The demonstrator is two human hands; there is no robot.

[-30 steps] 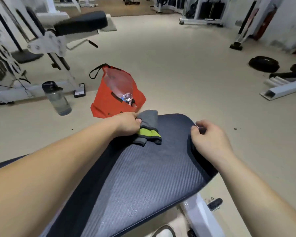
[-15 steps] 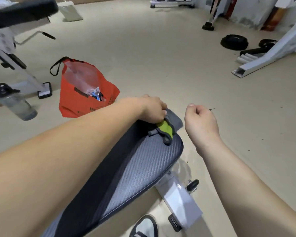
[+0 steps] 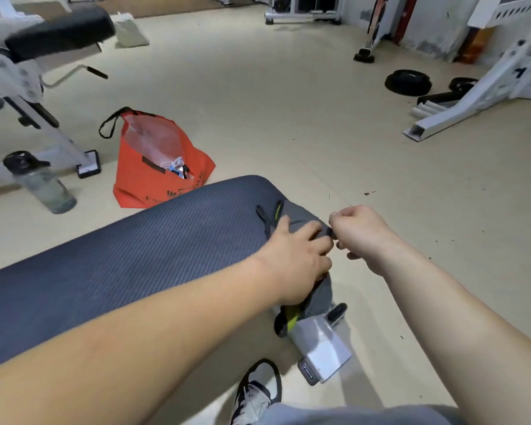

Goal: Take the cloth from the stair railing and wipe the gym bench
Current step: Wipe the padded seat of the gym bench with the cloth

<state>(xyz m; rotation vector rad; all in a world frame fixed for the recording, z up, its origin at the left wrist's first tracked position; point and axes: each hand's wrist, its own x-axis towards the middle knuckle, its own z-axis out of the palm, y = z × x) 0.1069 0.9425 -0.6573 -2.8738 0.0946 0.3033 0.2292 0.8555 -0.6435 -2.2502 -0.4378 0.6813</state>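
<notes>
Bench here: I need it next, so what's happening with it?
A person is wiping the bench with a grey cloth. The left hand presses the cloth over the pad's end, where it drapes down. The right hand pinches the cloth's edge beside it. An orange bag and bottle stand on the floor.

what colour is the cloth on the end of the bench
Grey with lime-green trim; the cloth shows best in the head view.
</notes>
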